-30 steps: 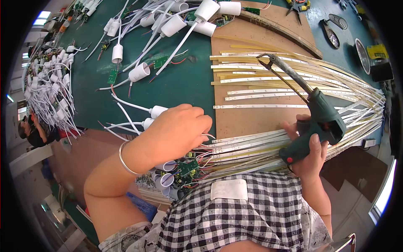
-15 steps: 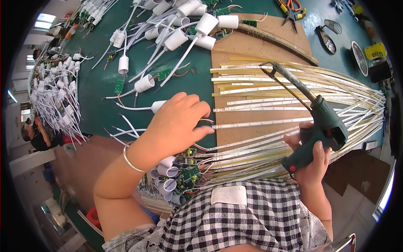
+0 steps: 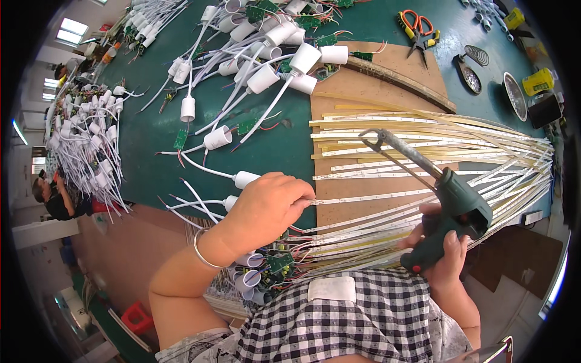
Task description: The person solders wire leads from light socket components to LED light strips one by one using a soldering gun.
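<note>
My left hand (image 3: 269, 209), a bangle on its wrist, has thumb and fingers pinched at the left end of a white LED strip (image 3: 369, 197). The fingers hide whether wires are in the pinch too. White sockets with cables (image 3: 245, 179) lie just beyond and beside this hand. In my right hand (image 3: 446, 257) is a dark green soldering gun (image 3: 463, 206) with a red button. Its metal tip points up and left, above other LED strips (image 3: 387, 154). Near my apron, several strips have wires running to green circuit boards (image 3: 279, 264).
A brown board (image 3: 387, 181) lies under the strips, with a wooden bar (image 3: 402, 85) across its far part. Pliers (image 3: 417, 37), a coiled iron stand (image 3: 471, 75) and a metal bowl (image 3: 515, 97) sit at far right. Piled sockets (image 3: 91, 139) hang at the left; another person (image 3: 54, 192) is beyond.
My left thumb and fingers have come together at the strip's end. The soldering gun has moved slightly left and down. The whole view has shifted, so the table's contents appear lower.
</note>
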`<state>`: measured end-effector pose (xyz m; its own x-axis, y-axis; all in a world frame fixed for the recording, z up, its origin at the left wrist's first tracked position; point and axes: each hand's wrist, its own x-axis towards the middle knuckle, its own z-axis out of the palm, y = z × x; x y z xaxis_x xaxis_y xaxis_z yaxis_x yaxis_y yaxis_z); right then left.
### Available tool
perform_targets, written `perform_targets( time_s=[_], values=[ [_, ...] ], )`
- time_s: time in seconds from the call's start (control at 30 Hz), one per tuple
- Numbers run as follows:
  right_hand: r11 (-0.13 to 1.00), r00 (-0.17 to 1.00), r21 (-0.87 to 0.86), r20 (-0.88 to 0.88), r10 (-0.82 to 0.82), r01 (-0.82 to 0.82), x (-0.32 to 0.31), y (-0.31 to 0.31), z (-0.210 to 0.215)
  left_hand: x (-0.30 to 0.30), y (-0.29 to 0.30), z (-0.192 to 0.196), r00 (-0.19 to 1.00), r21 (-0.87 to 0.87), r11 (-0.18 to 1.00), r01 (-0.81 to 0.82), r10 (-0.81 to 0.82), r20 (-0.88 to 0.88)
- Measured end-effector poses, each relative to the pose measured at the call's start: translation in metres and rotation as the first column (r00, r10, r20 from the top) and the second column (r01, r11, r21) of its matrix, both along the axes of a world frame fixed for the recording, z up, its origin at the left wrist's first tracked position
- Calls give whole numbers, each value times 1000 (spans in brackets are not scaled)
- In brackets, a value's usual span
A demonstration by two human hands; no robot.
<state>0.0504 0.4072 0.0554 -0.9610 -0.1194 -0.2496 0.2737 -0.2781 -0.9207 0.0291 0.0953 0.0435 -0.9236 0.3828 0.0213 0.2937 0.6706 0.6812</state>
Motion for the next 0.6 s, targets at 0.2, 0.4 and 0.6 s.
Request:
perform_targets(
  time_s=[0.2,0.4,0.6],
  values=[
    [953,983,-246,-7,183,-179,-3,-20,-8,6,8,10,970,104,978,-179,157,187],
    [967,962,73,143,234,-246,-14,-70,-4,16,13,12,899,416,856,-307,117,422],
    [907,931,231,-11,365,-353,-14,-94,-6,24,17,3,909,509,806,-301,80,410]
  ],
)
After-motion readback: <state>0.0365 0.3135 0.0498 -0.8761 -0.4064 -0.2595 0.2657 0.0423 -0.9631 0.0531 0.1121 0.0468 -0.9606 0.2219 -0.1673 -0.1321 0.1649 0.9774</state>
